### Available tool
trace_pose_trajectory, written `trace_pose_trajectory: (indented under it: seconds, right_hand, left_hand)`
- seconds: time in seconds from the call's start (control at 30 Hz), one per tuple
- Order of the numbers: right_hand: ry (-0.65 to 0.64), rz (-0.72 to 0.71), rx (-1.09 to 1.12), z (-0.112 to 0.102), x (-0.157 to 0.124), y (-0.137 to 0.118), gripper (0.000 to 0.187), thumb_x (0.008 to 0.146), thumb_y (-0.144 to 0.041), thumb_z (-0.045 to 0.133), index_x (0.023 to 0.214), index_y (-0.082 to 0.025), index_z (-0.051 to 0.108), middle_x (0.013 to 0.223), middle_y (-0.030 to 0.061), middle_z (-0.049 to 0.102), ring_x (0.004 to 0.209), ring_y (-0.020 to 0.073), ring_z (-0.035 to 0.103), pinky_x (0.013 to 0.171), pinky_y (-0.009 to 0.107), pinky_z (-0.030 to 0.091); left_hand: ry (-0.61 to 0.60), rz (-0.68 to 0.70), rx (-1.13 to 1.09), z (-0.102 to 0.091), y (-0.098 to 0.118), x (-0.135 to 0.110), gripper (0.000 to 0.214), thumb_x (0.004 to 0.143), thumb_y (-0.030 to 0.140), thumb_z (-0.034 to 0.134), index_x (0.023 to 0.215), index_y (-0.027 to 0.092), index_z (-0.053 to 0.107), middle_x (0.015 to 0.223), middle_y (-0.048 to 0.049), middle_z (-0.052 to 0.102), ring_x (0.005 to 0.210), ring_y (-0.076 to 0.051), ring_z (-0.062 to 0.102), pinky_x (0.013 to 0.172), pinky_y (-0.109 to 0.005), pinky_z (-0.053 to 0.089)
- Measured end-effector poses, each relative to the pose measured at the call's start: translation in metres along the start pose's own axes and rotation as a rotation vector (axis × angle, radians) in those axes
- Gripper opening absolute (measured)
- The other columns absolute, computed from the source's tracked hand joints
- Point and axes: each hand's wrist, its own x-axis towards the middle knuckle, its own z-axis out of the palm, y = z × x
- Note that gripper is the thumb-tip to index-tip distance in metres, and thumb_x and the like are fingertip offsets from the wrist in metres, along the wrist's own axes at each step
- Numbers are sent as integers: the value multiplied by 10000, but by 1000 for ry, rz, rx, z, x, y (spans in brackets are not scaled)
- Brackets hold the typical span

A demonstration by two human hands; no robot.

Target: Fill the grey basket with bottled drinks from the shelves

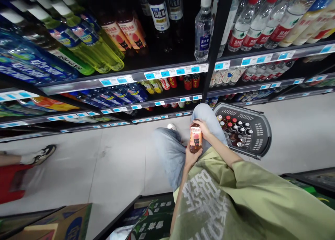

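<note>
I hold a small brown drink bottle (195, 138) with a peach label and a black cat on it, upright over my knees. My left hand (192, 157) grips its base from below. My right hand (203, 126) is closed around its cap and neck. Two bottles with the same label (125, 32) stand on the upper shelf to the left. A dark shopping basket (259, 131) with several bottles in it sits on the floor just right of my legs.
Drink shelves (167, 74) fill the view ahead, with price tags along their edges. Another person's foot in a sneaker (43, 154) and a red object (12, 182) are at the left. A cardboard box (62, 224) and crates lie near the bottom.
</note>
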Motion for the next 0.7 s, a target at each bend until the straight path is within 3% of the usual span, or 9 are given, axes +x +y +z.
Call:
trace_pose_trajectory:
  seconds: [0.53, 0.6, 0.7]
  right_hand:
    - [14, 2, -7, 1, -1, -1, 313, 630, -394, 848, 809, -229, 651, 693, 9, 746, 644, 203, 672, 601, 304, 529]
    - [-15, 9, 15, 0, -2, -3, 318, 641, -397, 853, 823, -224, 657, 716, 12, 755, 648, 199, 678, 616, 303, 537]
    - [-98, 81, 87, -1, -5, -7, 329, 656, -413, 844, 858, -218, 671, 790, 28, 780, 695, 215, 716, 640, 312, 559]
  left_hand:
    - [31, -28, -75, 0, -2, 1, 778, 545, 483, 962, 1179, 148, 661, 1090, -138, 791, 973, -275, 727, 879, -374, 581]
    - [16, -36, -108, -1, -8, 1, 751, 534, 547, 953, 1123, 162, 688, 1005, -109, 796, 883, -255, 732, 826, -372, 591]
    - [-31, -109, -186, -4, -20, 1, 694, 534, 707, 890, 944, 171, 723, 724, -57, 740, 575, -175, 630, 596, -322, 544]
